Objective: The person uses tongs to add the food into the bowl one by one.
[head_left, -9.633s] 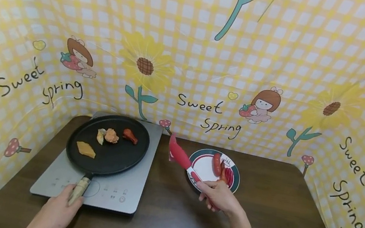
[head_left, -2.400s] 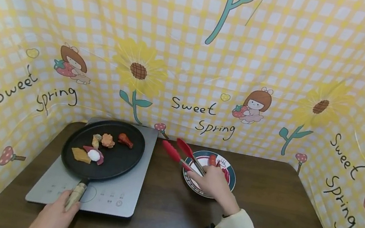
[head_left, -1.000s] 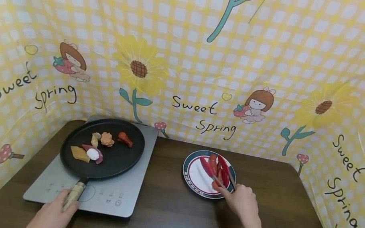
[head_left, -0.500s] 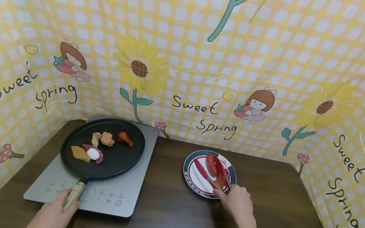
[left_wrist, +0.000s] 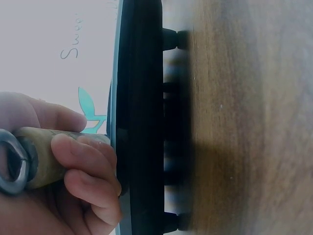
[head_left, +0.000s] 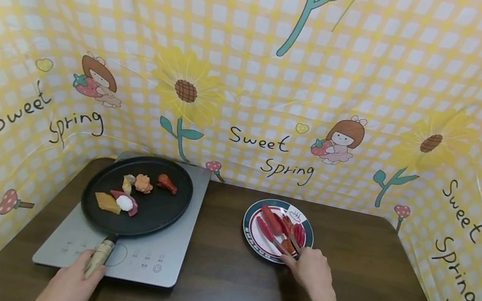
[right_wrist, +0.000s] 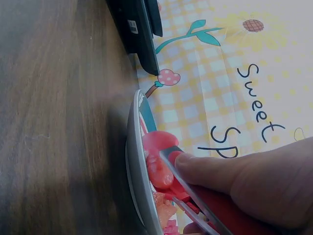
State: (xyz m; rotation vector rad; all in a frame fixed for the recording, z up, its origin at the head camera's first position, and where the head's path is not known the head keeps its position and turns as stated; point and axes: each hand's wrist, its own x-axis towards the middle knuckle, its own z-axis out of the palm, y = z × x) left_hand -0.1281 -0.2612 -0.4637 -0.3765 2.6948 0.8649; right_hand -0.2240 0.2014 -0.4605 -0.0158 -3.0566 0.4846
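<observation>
My left hand (head_left: 72, 279) grips the light handle (head_left: 99, 257) of a round black frying pan (head_left: 150, 223), fingers curled round it in the left wrist view. Toward the pan's left and far side lie several pieces of food, among them a drumstick (head_left: 167, 184) and a flat yellow piece (head_left: 108, 202). My right hand (head_left: 312, 273) holds red-tipped metal tongs (right_wrist: 198, 196) over a plate (head_left: 250, 235) with a dark green rim. A sausage (head_left: 272, 219) lies between the tong tips; whether they pinch it I cannot tell. Other red and orange food sits on the plate's right side.
The pan rests on a silver induction cooktop (head_left: 151, 275) at the table's left. Dark wooden table (head_left: 219, 276) stretches between cooktop and plate and to the right. A yellow checked cloth (head_left: 251, 93) hangs behind and on both sides.
A white-topped purple piece has appeared in the pan since the earliest frame. The tongs have come down onto the plate, and the sausage has shifted left there. My left hand keeps its grip.
</observation>
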